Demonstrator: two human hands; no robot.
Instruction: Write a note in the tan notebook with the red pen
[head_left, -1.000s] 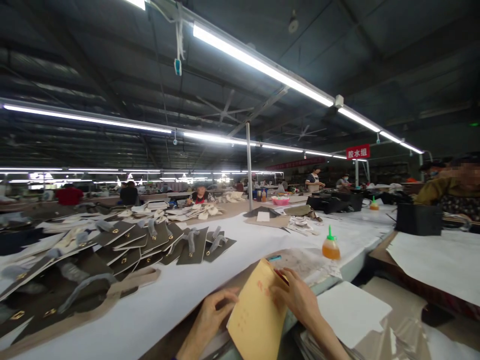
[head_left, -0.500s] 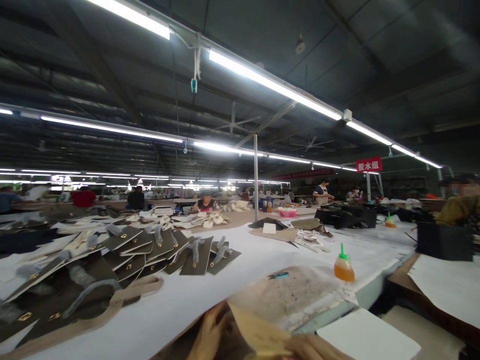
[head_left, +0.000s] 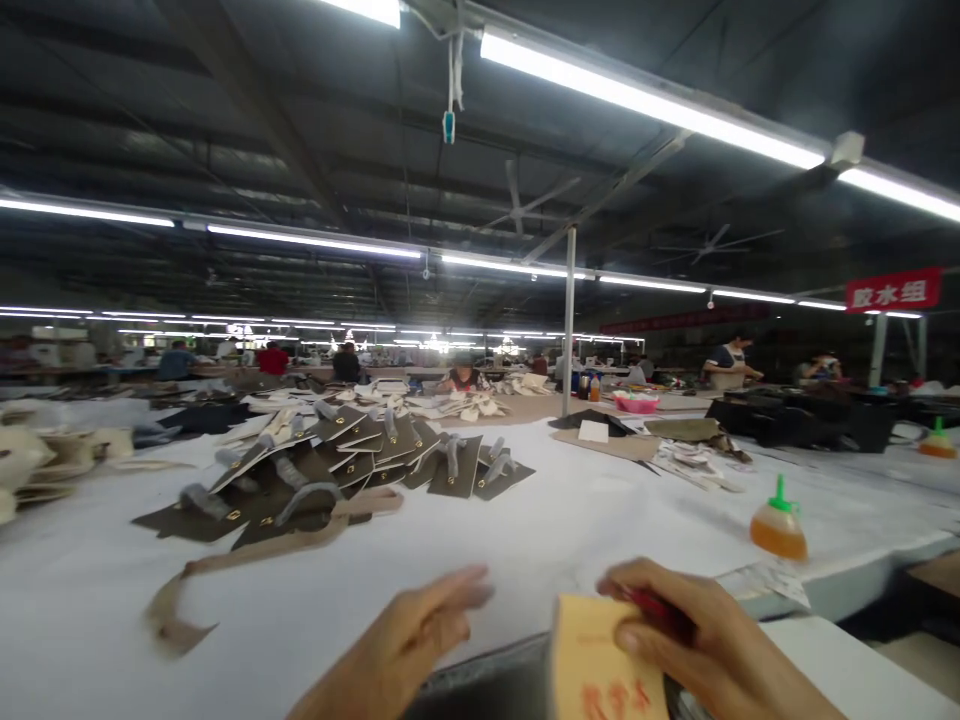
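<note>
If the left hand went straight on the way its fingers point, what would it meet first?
Probably the pale scraps across the white table, past the right hand, though blur and unclear depth leave this uncertain.

1. Dark panels (head_left: 330,466) with grey-wrapped handles and gold-coloured fittings lie heaped on the white tabletop (head_left: 510,530), a beige strip (head_left: 259,553) curling out in front.
2. Over on the right, a green-tipped bottle (head_left: 778,532) of amber liquid stands upright.
3. Further back I spot a pink basin (head_left: 635,403), right of a pale post (head_left: 569,320).
4. Beyond, an aproned person (head_left: 727,368); a red sign (head_left: 892,290) hangs farther right.
5. Overhead, lit tubes (head_left: 652,97) and a ceiling fan (head_left: 517,212).
</note>
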